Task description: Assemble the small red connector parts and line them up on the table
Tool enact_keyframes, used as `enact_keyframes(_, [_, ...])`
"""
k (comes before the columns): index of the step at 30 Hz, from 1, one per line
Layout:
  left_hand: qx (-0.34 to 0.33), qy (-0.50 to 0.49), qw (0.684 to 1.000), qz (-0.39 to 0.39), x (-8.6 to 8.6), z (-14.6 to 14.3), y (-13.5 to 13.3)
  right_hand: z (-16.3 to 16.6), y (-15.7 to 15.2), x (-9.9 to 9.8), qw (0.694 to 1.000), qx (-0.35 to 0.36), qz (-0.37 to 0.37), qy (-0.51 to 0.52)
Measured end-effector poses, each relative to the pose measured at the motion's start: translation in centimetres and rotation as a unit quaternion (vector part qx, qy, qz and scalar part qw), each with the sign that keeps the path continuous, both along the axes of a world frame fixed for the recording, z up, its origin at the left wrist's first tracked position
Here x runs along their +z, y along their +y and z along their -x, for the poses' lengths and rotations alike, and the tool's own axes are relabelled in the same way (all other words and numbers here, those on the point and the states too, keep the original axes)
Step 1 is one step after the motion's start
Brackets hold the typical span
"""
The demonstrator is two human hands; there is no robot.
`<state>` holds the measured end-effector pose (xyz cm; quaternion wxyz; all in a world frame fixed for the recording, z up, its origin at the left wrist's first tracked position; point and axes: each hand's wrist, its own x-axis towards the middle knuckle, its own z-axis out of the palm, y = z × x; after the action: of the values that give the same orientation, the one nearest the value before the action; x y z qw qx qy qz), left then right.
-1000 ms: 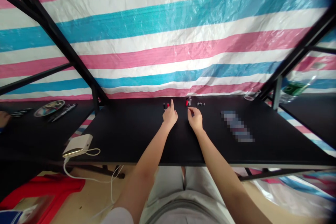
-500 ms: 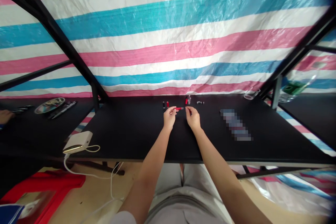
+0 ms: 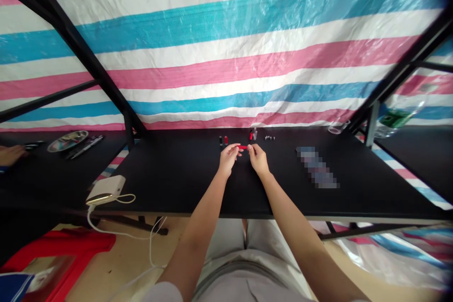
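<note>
A slim red pen-like tube [image 3: 242,147] lies level between my two hands, just above the black table. My left hand [image 3: 227,160] pinches its left end, with thumb and forefinger together. At the other end, the fingertips of my right hand [image 3: 259,160] close on the tube; any small part inside that pinch is hidden. Beyond my left hand stand a small black piece [image 3: 221,141] and a small red piece [image 3: 226,140]. Farther back are another red piece [image 3: 251,135] and a see-through piece [image 3: 255,134]. Several tiny shiny metal pieces [image 3: 269,138] lie to their right.
On the black table [image 3: 170,174] sit a white box [image 3: 106,188] with cables at left, a blurred-out flat item [image 3: 317,167] at right, and a plastic cup [image 3: 339,127]. Another person's hand [image 3: 10,155] is far left, near a metal dish [image 3: 67,141] and pens [image 3: 85,146].
My right hand has moved slightly left, closing the gap to the tube's right end, and its fingers now touch it. The other person's hand at far left has moved right.
</note>
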<state>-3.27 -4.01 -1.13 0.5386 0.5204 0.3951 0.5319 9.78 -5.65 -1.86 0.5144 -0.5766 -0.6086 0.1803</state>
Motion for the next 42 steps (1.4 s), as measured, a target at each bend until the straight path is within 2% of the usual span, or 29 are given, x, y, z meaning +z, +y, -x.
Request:
enact_keyframes(6, [0.053,-0.025,0.998,0.022,-0.1,0.0,0.1,0.2,0.1,-0.3,0.998,0.035,-0.032,0.039])
enact_keyframes(11, [0.084,-0.032,0.995,0.037,-0.1,0.0,0.3,0.5,0.2,-0.5,0.997,0.052,-0.019,0.049])
enact_keyframes(16, [0.080,-0.042,0.995,0.031,-0.2,0.0,0.2,0.5,0.1,-0.6,0.997,0.053,-0.027,0.042])
enact_keyframes(23, [0.030,-0.027,0.998,0.040,-0.3,0.0,0.1,0.4,0.0,-0.5,0.998,0.061,-0.001,0.008])
enact_keyframes(29, [0.071,-0.028,0.996,0.040,-0.5,0.1,0.2,0.4,0.1,-0.7,0.997,0.068,0.003,-0.041])
enact_keyframes(32, [0.101,-0.030,0.994,0.038,-0.6,0.1,0.3,0.1,0.4,-0.9,0.995,0.039,-0.018,-0.087])
enact_keyframes(36, [0.142,-0.009,0.989,0.027,-0.8,-0.1,0.5,-0.4,0.8,-1.3,0.990,-0.064,-0.021,-0.121])
enact_keyframes(39, [0.149,0.017,0.989,-0.003,-1.2,-0.2,0.5,-0.6,0.8,-1.4,0.987,-0.131,0.011,-0.088])
enact_keyframes(42, [0.125,0.083,0.988,-0.037,-1.7,-0.1,0.4,-0.7,0.7,-1.3,0.987,-0.151,0.043,-0.029])
